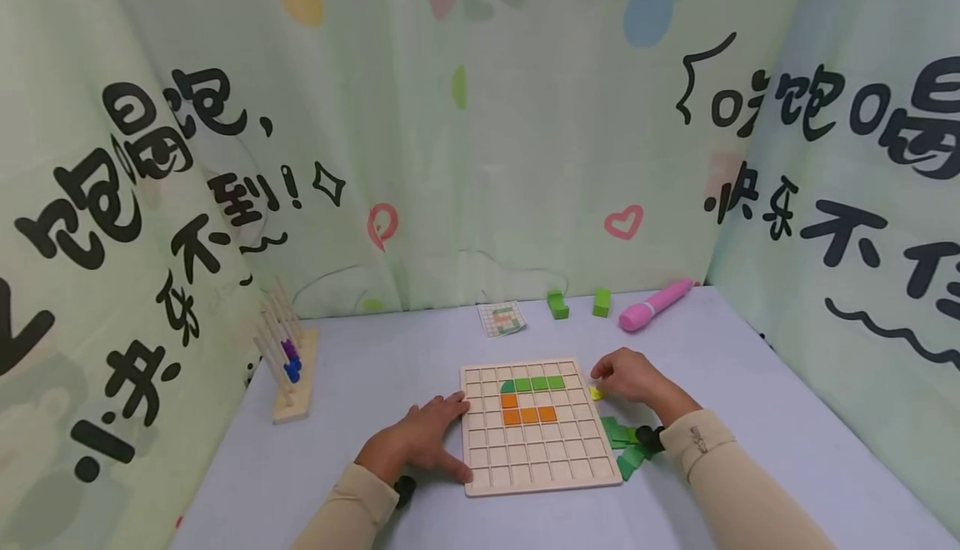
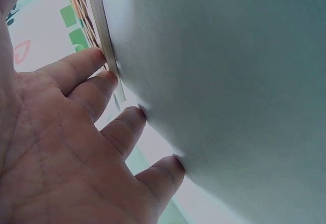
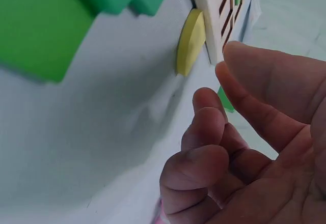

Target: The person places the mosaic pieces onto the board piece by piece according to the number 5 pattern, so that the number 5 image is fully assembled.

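Head view: one pale wooden grid board [image 1: 540, 456] lies mid-tabletop [image 1: 375, 358], carrying four orange square tiles [image 1: 529, 415] and four green tiles [image 1: 540, 383], one rounded. The left hand [image 1: 423, 437] has spread fingers touching the board's left edge. The right hand's [image 1: 632, 375] fingers are loosely curled, thumb and forefinger nearly together, with nothing visibly held, near one yellow curved piece [image 3: 191, 43] beside the board's right edge. Two green blocks [image 1: 602, 303] sit by the tabletop's far edge. Black curtain lettering [image 1: 838, 237] at right includes 快乐不.
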Motion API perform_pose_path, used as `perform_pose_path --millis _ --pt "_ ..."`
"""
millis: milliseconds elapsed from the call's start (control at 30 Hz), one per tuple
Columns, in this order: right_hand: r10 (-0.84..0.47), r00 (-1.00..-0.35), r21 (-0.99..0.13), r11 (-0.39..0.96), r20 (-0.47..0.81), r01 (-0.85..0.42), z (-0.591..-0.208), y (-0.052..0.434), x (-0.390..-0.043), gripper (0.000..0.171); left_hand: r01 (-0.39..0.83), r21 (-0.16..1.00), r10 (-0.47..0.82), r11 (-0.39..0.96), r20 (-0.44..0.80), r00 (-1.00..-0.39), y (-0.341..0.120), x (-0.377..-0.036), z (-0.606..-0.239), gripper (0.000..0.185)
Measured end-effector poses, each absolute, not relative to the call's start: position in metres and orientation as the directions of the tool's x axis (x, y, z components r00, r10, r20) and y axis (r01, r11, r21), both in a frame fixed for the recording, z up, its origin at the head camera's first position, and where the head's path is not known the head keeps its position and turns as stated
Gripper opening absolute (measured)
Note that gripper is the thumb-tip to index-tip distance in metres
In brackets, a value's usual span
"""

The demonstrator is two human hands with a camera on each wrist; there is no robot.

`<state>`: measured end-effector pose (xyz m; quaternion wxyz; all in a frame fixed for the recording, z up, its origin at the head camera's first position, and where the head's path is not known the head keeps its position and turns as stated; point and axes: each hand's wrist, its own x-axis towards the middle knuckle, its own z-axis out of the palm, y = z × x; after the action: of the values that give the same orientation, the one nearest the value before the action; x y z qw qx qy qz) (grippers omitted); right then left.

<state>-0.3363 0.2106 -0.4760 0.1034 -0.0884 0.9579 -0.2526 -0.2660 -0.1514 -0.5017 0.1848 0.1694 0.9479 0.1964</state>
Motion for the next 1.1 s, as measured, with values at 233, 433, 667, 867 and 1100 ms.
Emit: perform_pose_path --millis 233,433,667,867,1100 --pt "-0.213 -0.953 -0.496 0.865 -0.216 -0.081 -0.484 0.216 -0.336 0.02 0.244 0.439 0.392 0.865 -0.287 -0.874 -0.15 -0.266 -0.502 0.107" --pt "-0.215 -0.957 -0.493 0.865 -0.192 -0.096 -0.491 0.213 -0.333 0.013 0.239 0.435 0.387 0.868 -0.294 -0.874 -0.15 -0.267 -0.503 0.107" --pt "-0.227 -0.962 -0.508 0.853 -0.153 -0.121 -0.491 0.211 -0.331 0.017 0.234 0.442 0.385 0.866 -0.292 -0.876 -0.151 -0.265 -0.5 0.107" --pt "-0.233 -0.962 -0.549 0.827 -0.144 -0.119 -0.494 0.212 -0.331 0.016 0.247 0.452 0.397 0.857 -0.273 -0.876 -0.152 -0.264 -0.499 0.107" --pt "-0.22 -0.966 -0.587 0.803 -0.137 -0.099 -0.49 0.211 -0.332 0.013 0.255 0.456 0.405 0.853 -0.269 -0.874 -0.151 -0.265 -0.5 0.107"
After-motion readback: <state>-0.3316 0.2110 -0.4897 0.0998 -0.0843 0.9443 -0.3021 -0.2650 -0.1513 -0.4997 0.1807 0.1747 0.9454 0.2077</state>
